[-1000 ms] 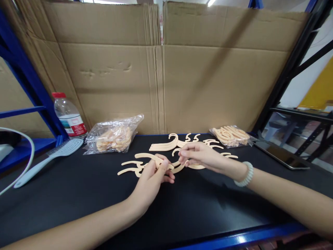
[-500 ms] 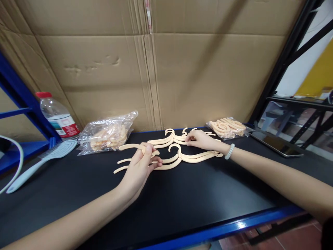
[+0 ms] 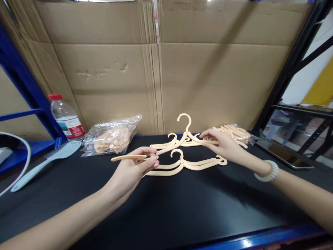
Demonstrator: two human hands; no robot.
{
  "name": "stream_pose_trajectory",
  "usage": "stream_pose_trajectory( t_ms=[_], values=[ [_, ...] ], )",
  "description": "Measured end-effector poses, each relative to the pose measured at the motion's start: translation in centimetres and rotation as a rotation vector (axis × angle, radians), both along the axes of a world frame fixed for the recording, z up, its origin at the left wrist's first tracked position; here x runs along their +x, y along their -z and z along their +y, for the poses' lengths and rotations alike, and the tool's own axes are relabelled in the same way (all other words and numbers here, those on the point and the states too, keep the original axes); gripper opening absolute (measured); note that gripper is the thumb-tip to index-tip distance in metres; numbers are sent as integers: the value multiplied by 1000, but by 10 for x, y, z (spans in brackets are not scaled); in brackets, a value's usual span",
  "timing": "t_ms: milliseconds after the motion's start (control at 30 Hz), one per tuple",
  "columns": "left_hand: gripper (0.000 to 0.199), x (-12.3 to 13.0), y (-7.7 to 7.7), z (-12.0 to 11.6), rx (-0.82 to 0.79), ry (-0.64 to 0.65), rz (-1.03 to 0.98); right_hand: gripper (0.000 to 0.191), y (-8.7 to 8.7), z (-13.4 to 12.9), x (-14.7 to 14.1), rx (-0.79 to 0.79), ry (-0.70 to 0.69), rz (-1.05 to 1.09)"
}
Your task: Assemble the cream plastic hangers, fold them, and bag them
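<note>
A pale peach plastic clothes hanger (image 3: 169,148) is raised over the table with its hook upright. My right hand (image 3: 223,146) pinches its right arm, whose tip shows past the fingers. Closed between thumb and fingers, my left hand (image 3: 130,170) has a curved hanger arm piece (image 3: 127,157) sticking out to the left. The raised hanger's left end meets my left fingertips; whether it joins the piece there is hidden. Below lies a folded-looking peach hanger (image 3: 199,166), partly behind my left hand. Another peach hanger (image 3: 161,146) rests farther back, partly covered by the raised one.
Clear bags of peach parts stand at back left (image 3: 110,137) and back right (image 3: 235,131). A red-capped bottle (image 3: 68,119) and pale blue hairbrush (image 3: 48,163) are at left. A dark tablet (image 3: 283,154) lies right. Cardboard (image 3: 117,76) walls the back of the black table (image 3: 169,211).
My right hand has lifted a hanger from the back group and brought it up, hook upright. Its left end has come to my left hand, which still holds the arm piece. The view has shifted slightly.
</note>
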State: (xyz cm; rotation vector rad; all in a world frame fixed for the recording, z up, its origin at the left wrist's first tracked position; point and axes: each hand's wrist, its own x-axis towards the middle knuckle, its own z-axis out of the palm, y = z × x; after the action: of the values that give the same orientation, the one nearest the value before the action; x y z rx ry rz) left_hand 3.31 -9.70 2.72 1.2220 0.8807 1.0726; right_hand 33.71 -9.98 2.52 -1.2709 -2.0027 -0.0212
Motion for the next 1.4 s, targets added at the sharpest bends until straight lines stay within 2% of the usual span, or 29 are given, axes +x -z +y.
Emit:
stream_pose_trajectory(
  t_ms=[100,267,333,500,600,767,900,1033,1400],
  values=[
    [36,-4,3,2,0,-39,12,19,8,-7,-1,60,-44,-7],
    [39,-4,7,2,-25,-78,-63,15,19,-10,-1,97,-79,-43],
    [36,-3,9,3,-27,-34,-103,12,22,-12,1,106,-73,-36],
    [21,-5,15,10,-1,178,-139,10,28,-17,5,109,-59,-23],
    [17,-7,16,11,-2,226,-147,10,28,-19,4,140,-64,-44],
    [12,-6,14,4,-92,303,-146,13,28,-20,3,210,-89,-73],
    [13,-4,15,3,-144,297,-181,14,29,-22,2,283,-83,-105],
    [16,-3,17,6,-188,281,-188,15,30,-22,1,292,-99,-108],
    [14,-5,25,7,-154,227,-127,16,31,-28,-6,280,-80,-112]
  ],
)
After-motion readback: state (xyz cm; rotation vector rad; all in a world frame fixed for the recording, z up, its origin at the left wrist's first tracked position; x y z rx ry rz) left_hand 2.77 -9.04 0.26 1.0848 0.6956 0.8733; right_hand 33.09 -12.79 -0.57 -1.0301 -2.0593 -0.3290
